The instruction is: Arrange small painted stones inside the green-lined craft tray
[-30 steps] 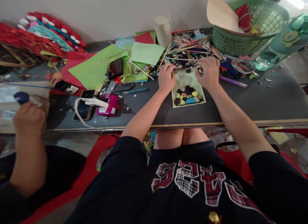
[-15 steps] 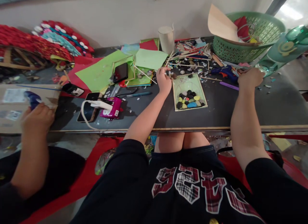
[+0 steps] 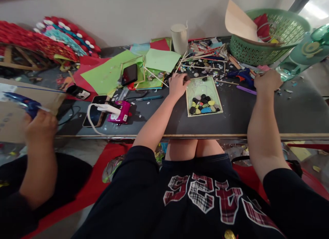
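Observation:
My left hand [image 3: 178, 85] is at the upper left corner of a shallow framed panel [image 3: 197, 89], its fingers curled round a dark pebble [image 3: 186, 77]. Pencil lines mark the panel's pale green base. Black, yellow, grey and blue pebbles [image 3: 205, 110] fill its lower part, and one black pebble [image 3: 204, 79] lies near the top edge. Farther right, my right hand [image 3: 268, 82] is closed on the tabletop beside a blue glue gun [image 3: 241, 75] with an orange trigger; what its fingers hold is hidden. A purple stick [image 3: 246, 90] lies close by.
A co-worker's hand [image 3: 41, 126] at left holds another blue glue gun [image 3: 31, 107] over cardboard [image 3: 12, 126]. A pink power adapter [image 3: 122, 112], phones, paper sheets [image 3: 162, 61] and loose sticks cover the table. A green basket [image 3: 244, 50] and a bottle [image 3: 299, 57] stand at right.
My left hand has moved slightly right, nearer the panel, with its fingers round a pebble. My right hand stays about where it was. The co-worker's glue gun has swung to point left.

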Tool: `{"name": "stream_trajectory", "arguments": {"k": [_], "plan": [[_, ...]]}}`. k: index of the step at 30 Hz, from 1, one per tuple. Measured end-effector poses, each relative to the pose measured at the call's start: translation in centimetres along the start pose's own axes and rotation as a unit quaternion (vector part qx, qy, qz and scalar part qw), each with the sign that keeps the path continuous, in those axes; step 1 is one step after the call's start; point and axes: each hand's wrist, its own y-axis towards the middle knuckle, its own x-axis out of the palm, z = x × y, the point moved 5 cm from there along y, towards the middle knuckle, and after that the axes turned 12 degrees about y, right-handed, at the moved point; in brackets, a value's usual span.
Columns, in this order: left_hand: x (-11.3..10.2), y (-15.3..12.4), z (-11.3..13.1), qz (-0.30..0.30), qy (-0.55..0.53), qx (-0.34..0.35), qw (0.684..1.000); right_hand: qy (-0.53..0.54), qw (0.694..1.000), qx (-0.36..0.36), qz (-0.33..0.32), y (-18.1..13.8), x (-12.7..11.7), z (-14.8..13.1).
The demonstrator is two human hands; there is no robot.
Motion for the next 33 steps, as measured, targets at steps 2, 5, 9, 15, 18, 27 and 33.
{"name": "stream_trajectory", "arguments": {"k": [2, 5, 9, 15, 18, 27, 33], "plan": [[-0.2, -0.1, 0.2, -0.012, 0.012, 0.014, 1.000, 0.007, 0.999, 0.006, 0.037, 0.9, -0.2, -0.4], [-0.3, -0.1, 0.4, -0.003, 0.008, 0.027, 1.000, 0.064, 0.990, -0.046, 0.119, 1.0, -0.7, -1.1], [-0.3, -0.2, 0.6, 0.012, 0.017, 0.044, 0.999, 0.181, 0.944, -0.213, 0.173, 0.0, -0.8, -2.1], [-1.2, -0.6, 1.9, -0.029, -0.013, 0.103, 0.994, 0.229, 0.882, -0.324, 0.253, -1.1, -0.1, -2.3], [-1.4, -0.8, 2.5, -0.075, -0.067, 0.136, 0.986, 0.295, 0.845, -0.395, 0.206, -2.8, 0.6, -3.2], [-1.6, -1.8, 2.5, -0.156, -0.083, 0.182, 0.967, 0.270, 0.826, -0.494, -0.015, -8.7, 2.5, -6.5], [-0.8, -1.8, 3.5, -0.116, -0.050, 0.164, 0.978, 0.269, 0.838, -0.467, -0.079, -8.0, 4.3, -6.3]]}}
